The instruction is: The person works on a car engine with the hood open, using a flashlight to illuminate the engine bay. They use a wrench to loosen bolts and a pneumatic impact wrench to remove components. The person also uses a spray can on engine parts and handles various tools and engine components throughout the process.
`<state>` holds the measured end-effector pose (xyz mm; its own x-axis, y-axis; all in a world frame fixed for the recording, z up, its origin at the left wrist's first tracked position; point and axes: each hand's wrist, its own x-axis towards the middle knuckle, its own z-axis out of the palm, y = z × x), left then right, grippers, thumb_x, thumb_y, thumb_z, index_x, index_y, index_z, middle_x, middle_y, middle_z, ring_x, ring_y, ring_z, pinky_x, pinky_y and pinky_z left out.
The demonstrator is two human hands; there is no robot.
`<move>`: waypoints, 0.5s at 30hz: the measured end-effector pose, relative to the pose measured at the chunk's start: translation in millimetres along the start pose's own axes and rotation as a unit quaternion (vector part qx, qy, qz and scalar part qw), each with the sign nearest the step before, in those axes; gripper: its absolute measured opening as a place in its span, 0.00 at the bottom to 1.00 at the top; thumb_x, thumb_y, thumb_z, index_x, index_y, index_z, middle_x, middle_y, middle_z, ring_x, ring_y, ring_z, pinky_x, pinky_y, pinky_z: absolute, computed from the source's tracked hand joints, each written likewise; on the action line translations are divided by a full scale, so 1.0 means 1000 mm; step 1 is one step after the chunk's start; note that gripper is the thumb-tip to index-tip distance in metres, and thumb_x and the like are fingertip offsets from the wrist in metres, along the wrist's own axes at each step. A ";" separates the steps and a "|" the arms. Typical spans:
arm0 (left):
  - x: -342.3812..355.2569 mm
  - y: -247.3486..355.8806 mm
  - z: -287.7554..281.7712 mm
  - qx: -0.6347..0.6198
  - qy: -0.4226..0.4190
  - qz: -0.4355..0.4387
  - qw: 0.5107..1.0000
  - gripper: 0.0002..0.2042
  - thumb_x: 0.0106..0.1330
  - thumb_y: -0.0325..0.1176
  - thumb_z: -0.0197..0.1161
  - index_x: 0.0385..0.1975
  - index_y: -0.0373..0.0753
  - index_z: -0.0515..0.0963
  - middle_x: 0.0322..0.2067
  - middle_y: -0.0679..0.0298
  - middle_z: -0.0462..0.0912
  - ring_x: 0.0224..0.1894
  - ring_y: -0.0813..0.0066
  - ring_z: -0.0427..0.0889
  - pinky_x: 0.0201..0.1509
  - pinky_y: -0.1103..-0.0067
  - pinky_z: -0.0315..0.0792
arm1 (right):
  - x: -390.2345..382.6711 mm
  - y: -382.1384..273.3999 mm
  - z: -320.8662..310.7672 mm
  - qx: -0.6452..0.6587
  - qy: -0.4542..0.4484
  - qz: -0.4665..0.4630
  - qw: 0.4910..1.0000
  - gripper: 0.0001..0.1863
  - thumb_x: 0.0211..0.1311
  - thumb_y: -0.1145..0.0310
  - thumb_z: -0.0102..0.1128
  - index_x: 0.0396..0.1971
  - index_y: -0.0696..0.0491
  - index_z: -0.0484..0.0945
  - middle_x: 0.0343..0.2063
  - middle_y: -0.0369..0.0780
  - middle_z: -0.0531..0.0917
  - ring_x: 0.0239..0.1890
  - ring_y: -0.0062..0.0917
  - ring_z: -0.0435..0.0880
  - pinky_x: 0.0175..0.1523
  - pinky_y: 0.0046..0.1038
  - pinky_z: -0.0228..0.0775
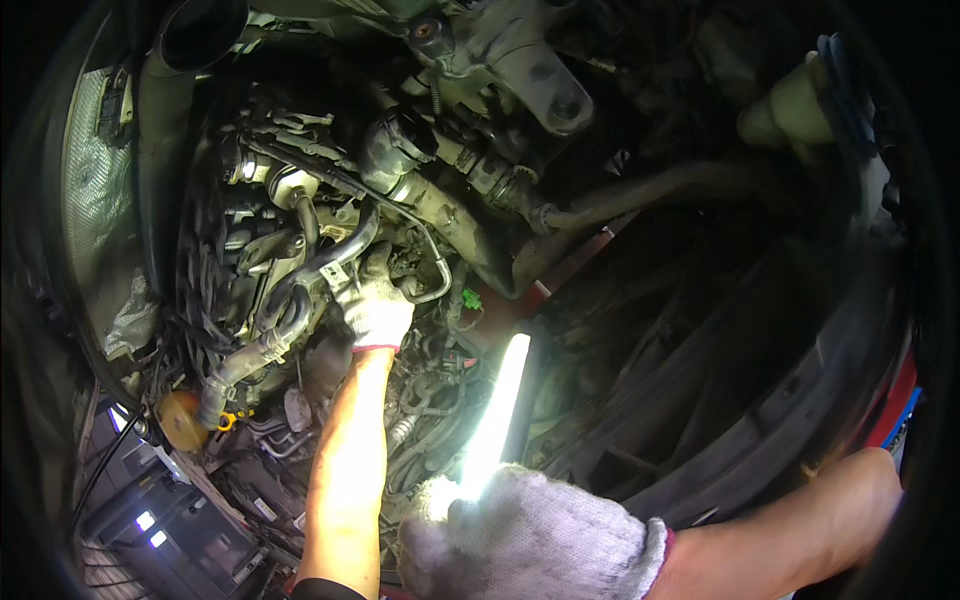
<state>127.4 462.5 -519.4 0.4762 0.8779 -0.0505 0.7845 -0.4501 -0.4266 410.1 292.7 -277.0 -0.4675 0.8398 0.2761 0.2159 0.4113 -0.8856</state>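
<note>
underside of a grimy engine [420, 200], left hand [372, 300] clutching a black hose [335, 255], right hand [530, 545] gripping a lit work light [497, 410]

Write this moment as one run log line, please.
left hand: gloved, reaching among black engine hoses | right hand: gloved, holding lit white bar work light

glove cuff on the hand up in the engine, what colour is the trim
Red trim at the wrist of the left hand's whitish knit glove, seen in the head view.

Both hands wear grey knit work gloves with red-trimmed cuffs; forearms bare.
</note>
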 end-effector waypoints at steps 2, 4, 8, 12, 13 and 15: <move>0.001 -0.004 -0.001 -0.073 -0.007 0.005 0.997 0.38 0.59 0.65 0.58 0.65 0.45 0.68 0.48 0.46 0.79 0.52 0.44 0.74 0.62 0.58 0.66 | -0.002 -0.001 -0.002 0.000 -0.003 0.001 1.000 0.09 0.52 0.65 0.56 0.33 0.52 0.78 0.28 0.39 0.75 0.26 0.28 0.80 0.29 0.29 0.74; 0.001 0.001 -0.004 -0.065 -0.052 -0.036 0.996 0.35 0.59 0.62 0.62 0.60 0.44 0.73 0.51 0.55 0.82 0.58 0.50 0.74 0.68 0.59 0.59 | -0.003 -0.002 -0.003 0.002 -0.006 0.001 1.000 0.09 0.52 0.65 0.56 0.33 0.52 0.78 0.28 0.39 0.75 0.26 0.28 0.80 0.28 0.29 0.74; 0.007 0.004 -0.006 -0.094 -0.023 -0.020 0.995 0.33 0.60 0.60 0.62 0.62 0.47 0.72 0.56 0.48 0.77 0.61 0.48 0.70 0.68 0.60 0.60 | 0.004 -0.008 -0.003 -0.023 -0.032 0.003 0.999 0.09 0.52 0.65 0.56 0.33 0.52 0.78 0.28 0.39 0.75 0.25 0.28 0.80 0.28 0.29 0.74; -0.005 -0.016 -0.050 -0.199 -0.151 -0.048 0.967 0.31 0.62 0.51 0.62 0.67 0.55 0.66 0.64 0.42 0.67 0.66 0.37 0.64 0.69 0.54 0.62 | 0.023 -0.006 -0.004 -0.076 -0.104 -0.018 0.992 0.10 0.52 0.65 0.56 0.33 0.52 0.77 0.28 0.39 0.75 0.25 0.28 0.80 0.28 0.29 0.74; -0.011 -0.023 -0.071 -0.218 -0.166 0.013 0.961 0.28 0.65 0.45 0.60 0.65 0.51 0.67 0.63 0.42 0.69 0.65 0.38 0.67 0.70 0.56 0.62 | 0.026 -0.010 -0.011 -0.112 -0.153 -0.031 0.981 0.11 0.53 0.64 0.56 0.36 0.51 0.77 0.29 0.38 0.75 0.27 0.28 0.81 0.30 0.30 0.74; -0.052 -0.044 -0.098 -0.189 -0.160 0.087 0.965 0.23 0.66 0.39 0.59 0.62 0.45 0.71 0.61 0.46 0.73 0.63 0.44 0.70 0.70 0.59 0.63 | 0.032 -0.017 -0.016 -0.125 -0.147 -0.030 0.981 0.06 0.53 0.68 0.58 0.28 0.54 0.78 0.28 0.41 0.80 0.28 0.32 0.85 0.32 0.34 0.78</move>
<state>106.5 420.7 -409.7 0.5135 0.7625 -0.3935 0.8219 -0.5688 -0.0295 404.9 317.8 -247.3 -0.7050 0.6879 0.1723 0.3668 0.5617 -0.7415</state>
